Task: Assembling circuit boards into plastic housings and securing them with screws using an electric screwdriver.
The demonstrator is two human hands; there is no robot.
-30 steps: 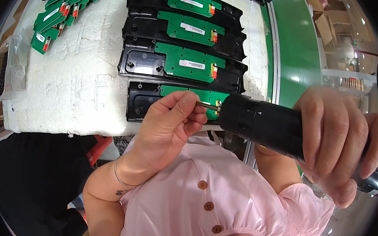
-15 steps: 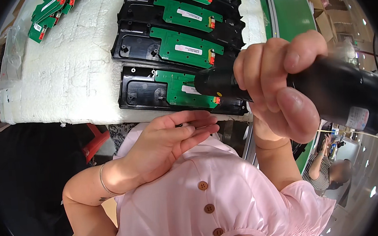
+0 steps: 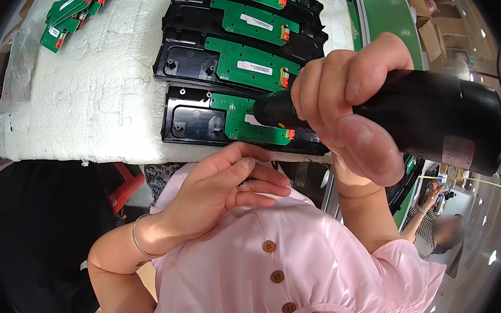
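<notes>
My right hand (image 3: 352,107) is wrapped around a black electric screwdriver (image 3: 436,118). The tool lies nearly level, its nose pointing left over the nearest green circuit board (image 3: 241,107); its tip meets the board beside a white label. That board sits in a long black plastic housing (image 3: 192,123) with a red connector at its right end. My left hand (image 3: 217,182) is half curled just in front of this housing, palm cupped, thumb against the index finger. Small dark bits show between its fingers, too small to name.
Several more black housings with green boards (image 3: 258,67) lie in a row behind, on a white foam surface (image 3: 98,92). Loose green boards (image 3: 69,18) are piled at the far left near a clear plastic bag (image 3: 17,75). Another person (image 3: 432,224) is at the right.
My left hand has shifted its fingers, spreading them a little and rising toward the housing's front edge. The screwdriver and right hand have moved slightly left, the nose staying over the same board.
</notes>
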